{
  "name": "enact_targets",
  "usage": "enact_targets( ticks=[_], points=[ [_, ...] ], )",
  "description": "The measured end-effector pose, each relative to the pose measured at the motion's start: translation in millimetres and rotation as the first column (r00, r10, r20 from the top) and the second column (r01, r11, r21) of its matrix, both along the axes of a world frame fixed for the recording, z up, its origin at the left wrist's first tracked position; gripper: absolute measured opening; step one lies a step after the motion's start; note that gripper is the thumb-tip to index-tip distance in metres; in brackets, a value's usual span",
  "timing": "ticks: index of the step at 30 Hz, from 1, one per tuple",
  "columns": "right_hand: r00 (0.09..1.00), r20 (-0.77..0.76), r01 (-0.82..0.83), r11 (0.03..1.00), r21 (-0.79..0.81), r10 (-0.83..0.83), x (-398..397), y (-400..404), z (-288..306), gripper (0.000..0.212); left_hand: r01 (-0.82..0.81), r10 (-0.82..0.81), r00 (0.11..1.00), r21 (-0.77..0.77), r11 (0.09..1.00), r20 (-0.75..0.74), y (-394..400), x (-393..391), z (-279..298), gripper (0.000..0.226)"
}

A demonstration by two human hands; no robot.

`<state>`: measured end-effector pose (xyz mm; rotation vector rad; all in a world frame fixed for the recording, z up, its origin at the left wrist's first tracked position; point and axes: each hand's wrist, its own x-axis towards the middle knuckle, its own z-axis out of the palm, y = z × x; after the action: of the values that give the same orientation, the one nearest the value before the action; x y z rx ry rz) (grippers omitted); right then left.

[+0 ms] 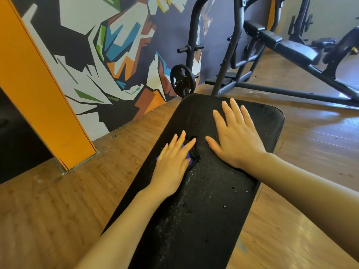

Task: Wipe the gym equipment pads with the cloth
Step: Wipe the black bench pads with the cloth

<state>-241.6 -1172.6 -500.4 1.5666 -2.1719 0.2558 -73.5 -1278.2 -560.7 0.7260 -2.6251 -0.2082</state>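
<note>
A long black bench pad (pixel 206 200) runs from the bottom of the view up to the middle, speckled with water droplets. My left hand (pixel 172 162) lies flat with straight fingers on a dark cloth (pixel 194 154) with a blue part, pressing it onto the pad's left side; most of the cloth is hidden under the hand. My right hand (pixel 237 136) rests flat, fingers spread, on the pad's far right part, just right of the cloth.
An orange pillar (pixel 38 90) stands at the left by a painted wall. A rack with a weight plate (pixel 182 80) is just beyond the pad's far end. Another black bench machine (pixel 291 49) stands at the back right on the wooden floor (pixel 58 210).
</note>
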Motion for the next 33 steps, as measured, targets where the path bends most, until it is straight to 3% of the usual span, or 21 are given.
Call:
enact_targets(
  ticks=[2,4,6,8,11,13,16,19,22,25,27,33],
  points=[
    [0.992,0.03,-0.116,0.989,-0.093,0.119,10,0,0,0.06,-0.013,0.014,1.0,0.04,0.999,-0.02,1,-2,-1,0.065],
    [0.948,0.131,-0.277,0.954,-0.116,0.291,32,-2,7,0.051,-0.017,0.045,0.991,0.216,0.976,-0.126,0,-1,-2,0.079],
    [0.865,0.26,-0.435,0.899,-0.039,0.43,57,-3,9,0.043,0.008,0.094,0.964,0.379,0.925,-0.25,-1,6,-5,0.095],
    [0.83,0.26,-0.535,0.836,0.119,0.494,72,-8,-2,0.032,0.023,0.117,0.94,0.404,0.915,-0.32,1,19,-12,0.103],
    [0.862,0.067,-0.498,0.819,0.285,0.502,71,-19,-21,0.022,-0.016,0.184,0.918,0.428,0.904,-0.353,5,45,-27,0.094],
    [0.871,-0.045,-0.456,0.838,0.301,0.49,68,-22,-25,0.017,-0.075,0.286,0.879,0.482,0.873,-0.38,6,55,-35,0.085],
    [0.864,-0.155,-0.424,0.859,0.286,0.479,73,-20,-14,0.02,-0.287,0.473,0.818,0.481,0.829,-0.328,-4,55,-38,0.06],
    [0.892,-0.183,-0.346,0.884,0.314,0.414,75,-18,-2,0.016,-0.346,0.482,0.821,0.406,0.846,-0.306,-18,44,-35,0.047],
    [0.85,-0.202,-0.425,0.861,0.279,0.486,73,-21,-3,0.02,-0.302,0.429,0.841,0.373,0.877,-0.329,-25,27,-28,0.043],
    [0.847,-0.049,-0.479,0.799,0.365,0.53,72,-32,-14,0.051,-0.291,0.434,0.817,0.378,0.879,-0.38,-26,20,-26,0.041],
    [0.88,-0.046,-0.413,0.812,0.413,0.472,73,-35,-19,0.054,-0.294,0.442,0.813,0.389,0.873,-0.379,-27,21,-29,0.041],
    [0.937,-0.075,-0.297,0.889,0.349,0.342,63,-48,-11,0.055,-0.316,0.451,0.823,0.381,0.869,-0.346,-28,21,-31,0.041]
  ],
)
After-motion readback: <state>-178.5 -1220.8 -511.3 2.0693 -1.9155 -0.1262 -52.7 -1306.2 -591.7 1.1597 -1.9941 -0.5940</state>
